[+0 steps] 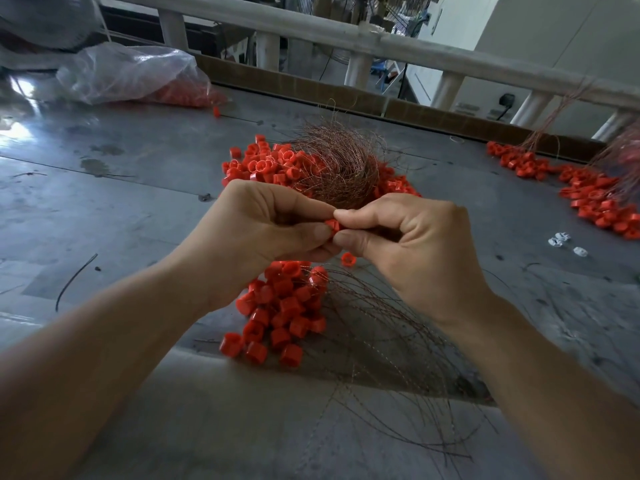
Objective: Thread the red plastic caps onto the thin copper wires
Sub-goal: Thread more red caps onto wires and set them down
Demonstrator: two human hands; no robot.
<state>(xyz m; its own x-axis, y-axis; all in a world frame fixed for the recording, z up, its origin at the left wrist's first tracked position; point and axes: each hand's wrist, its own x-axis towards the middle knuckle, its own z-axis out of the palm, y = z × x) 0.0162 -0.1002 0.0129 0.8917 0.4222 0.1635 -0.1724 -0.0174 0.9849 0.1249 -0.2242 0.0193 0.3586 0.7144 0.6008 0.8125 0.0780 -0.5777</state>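
Observation:
My left hand [268,223] and my right hand [403,237] meet above the grey table, and both pinch one small red cap [333,225] between thumbs and forefingers. Behind the hands lies a tangled bundle of thin copper wires [341,168] on a loose pile of red caps [273,164]. Under the hands sits a cluster of red caps [282,313] with copper wires [391,344] fanning out toward the near right. A single red cap [348,259] lies just below my right thumb. The wire at the pinched cap is too thin to make out.
A clear plastic bag [138,76] holding red caps lies at the back left. Another heap of red caps with wires [588,192] sits at the right edge. A few small white parts [562,240] lie nearby. A pale railing [381,39] runs behind the table [104,202].

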